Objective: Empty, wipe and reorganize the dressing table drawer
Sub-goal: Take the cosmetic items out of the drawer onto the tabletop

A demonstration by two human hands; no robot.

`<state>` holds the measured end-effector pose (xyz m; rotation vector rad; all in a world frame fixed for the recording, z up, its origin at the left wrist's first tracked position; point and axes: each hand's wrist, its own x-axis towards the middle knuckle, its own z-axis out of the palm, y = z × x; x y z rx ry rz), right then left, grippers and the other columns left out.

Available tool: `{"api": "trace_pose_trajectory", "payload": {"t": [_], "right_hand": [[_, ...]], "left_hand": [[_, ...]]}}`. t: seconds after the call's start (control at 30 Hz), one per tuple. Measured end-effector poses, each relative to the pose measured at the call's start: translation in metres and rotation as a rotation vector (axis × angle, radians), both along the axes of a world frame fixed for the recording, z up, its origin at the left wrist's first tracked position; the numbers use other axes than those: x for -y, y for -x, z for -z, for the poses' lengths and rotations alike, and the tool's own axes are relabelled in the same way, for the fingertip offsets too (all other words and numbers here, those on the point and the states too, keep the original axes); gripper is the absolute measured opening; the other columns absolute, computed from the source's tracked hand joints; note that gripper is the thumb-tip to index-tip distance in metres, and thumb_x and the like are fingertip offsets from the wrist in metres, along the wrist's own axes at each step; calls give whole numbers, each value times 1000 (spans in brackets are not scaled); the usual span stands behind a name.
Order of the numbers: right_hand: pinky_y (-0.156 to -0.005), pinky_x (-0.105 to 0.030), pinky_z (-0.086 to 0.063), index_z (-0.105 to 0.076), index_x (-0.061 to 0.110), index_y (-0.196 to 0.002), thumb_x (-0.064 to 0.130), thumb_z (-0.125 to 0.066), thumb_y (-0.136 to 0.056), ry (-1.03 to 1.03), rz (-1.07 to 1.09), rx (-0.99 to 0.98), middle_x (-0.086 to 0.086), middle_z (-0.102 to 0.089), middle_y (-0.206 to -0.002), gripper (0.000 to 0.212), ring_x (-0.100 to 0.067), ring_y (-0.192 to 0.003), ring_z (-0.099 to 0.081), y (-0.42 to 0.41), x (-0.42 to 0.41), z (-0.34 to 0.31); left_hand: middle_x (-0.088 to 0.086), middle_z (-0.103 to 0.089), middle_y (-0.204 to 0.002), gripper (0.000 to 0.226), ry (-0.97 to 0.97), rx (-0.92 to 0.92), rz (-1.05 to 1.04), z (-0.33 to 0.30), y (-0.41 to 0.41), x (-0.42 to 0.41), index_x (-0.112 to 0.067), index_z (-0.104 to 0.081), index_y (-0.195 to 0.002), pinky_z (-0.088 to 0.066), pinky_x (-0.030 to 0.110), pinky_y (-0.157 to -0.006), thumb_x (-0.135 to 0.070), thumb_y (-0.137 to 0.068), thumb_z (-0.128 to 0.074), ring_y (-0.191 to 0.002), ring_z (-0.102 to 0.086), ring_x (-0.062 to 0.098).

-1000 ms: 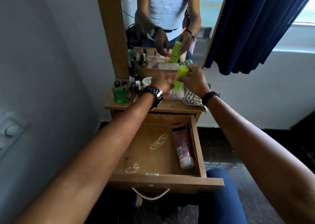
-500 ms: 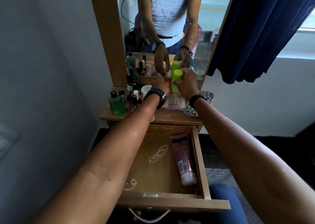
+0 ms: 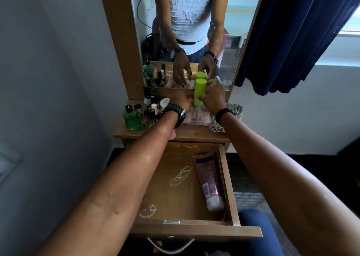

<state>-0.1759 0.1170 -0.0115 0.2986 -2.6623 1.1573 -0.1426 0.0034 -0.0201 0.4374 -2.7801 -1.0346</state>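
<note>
- A cluster of small bottles stands at the left end of the dressing table top, with a green glass bottle nearest the edge; crowded there, they probably leave the middle free for what comes out of the drawer
- The left hand reaches past them to the foot of the mirror, beside the base of the lime green container; its fingers are hidden behind the knuckles, so I cannot tell whether it grips anything, though something reddish shows at its tip
- The lime green container stands upright against the mirror, well out of the drawer, likely parked there as part of the emptying
- The right hand is wrapped around the container's right side, fingers closed on it, seemingly steadying it so it stays standing
- A striped cloth lies bunched at the right end of the top, behind the right wrist, within easy reach for the wiping step
- Below, the drawer is pulled fully open and nearly bare: loose rubber bands lie on its floor and a pink tube lies along its right wall, so emptying looks unfinished and wiping not yet begun
</note>
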Motion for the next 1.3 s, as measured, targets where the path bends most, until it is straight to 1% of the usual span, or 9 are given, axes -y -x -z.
{"api": "trace_pose_trajectory", "payload": {"t": [0.17,0.33,0.57,0.73,0.8,0.9,1.03,1.13,1.3], "right_hand": [[-77,-24,-46,-59,4,-109,18,-77,-74,20,27,22,-9,-64,-111,42,-20,-101,-61,-15,-4,-1],[-81,-47,-56,-63,16,-87,7,-77,-69,418,16,193,-7,-67,-87,24,-27,-88,-68,-49,-14,10],[-80,-50,-57,-64,14,-76,22,-81,-57,564,-151,405,-25,-68,-90,26,-38,-87,-69,-117,-39,32],[-75,-22,-50,-69,7,-90,5,-68,-78,86,-97,383,-6,-70,-92,13,-16,-88,-63,-154,-60,54],[-83,-27,-49,-70,3,-95,5,-62,-83,-54,-98,332,-10,-71,-100,15,-21,-95,-63,-168,-61,61],[-88,-36,-52,-72,7,-96,4,-57,-85,-90,-119,316,-10,-70,-103,18,-24,-97,-64,-181,-57,76],[-89,-37,-44,-70,0,-92,-1,-50,-86,-199,-164,384,-18,-68,-104,21,-34,-105,-57,-191,-55,91],[-89,-38,-43,-69,-4,-95,0,-48,-86,-178,-144,458,-22,-67,-106,23,-36,-105,-56,-194,-56,96],[-86,-46,-53,-66,4,-106,10,-55,-90,123,-74,663,-17,-66,-106,20,-33,-99,-62,-193,-65,105]], "left_hand": [[12,-65,-96,20,-101,-42,15,-14,-11,-2,-1,-62,-97,-44,27,-69,-16,-84,-60,-87,-62,21],[16,-62,-100,10,-317,-164,67,-21,-47,-14,-11,-54,-91,-54,45,-84,-9,-85,-62,-94,-64,32],[0,-58,-87,18,-272,-161,129,7,-109,-31,-5,-63,-101,-46,23,-65,-8,-84,-61,-78,-56,12],[7,-58,-74,18,-495,63,171,54,-141,-47,-13,-52,-77,-54,23,-51,2,-87,-55,-64,-58,20],[6,-51,-64,28,-556,191,151,69,-149,-53,-16,-46,-70,-48,18,-43,4,-89,-49,-55,-50,15],[7,-48,-63,30,-582,375,148,88,-154,-58,-13,-49,-67,-47,27,-54,1,-92,-41,-55,-47,16],[13,-54,-86,21,-747,556,21,99,-164,-66,-1,-52,-97,-49,35,-72,-8,-96,-32,-81,-62,30],[11,-54,-78,19,-824,620,8,98,-172,-67,-7,-48,-99,-49,33,-60,-11,-97,-29,-58,-58,19],[16,-62,-100,39,-890,629,-30,94,-174,-58,-1,-43,-129,-51,44,-81,-13,-93,-51,-88,-63,28]]}}
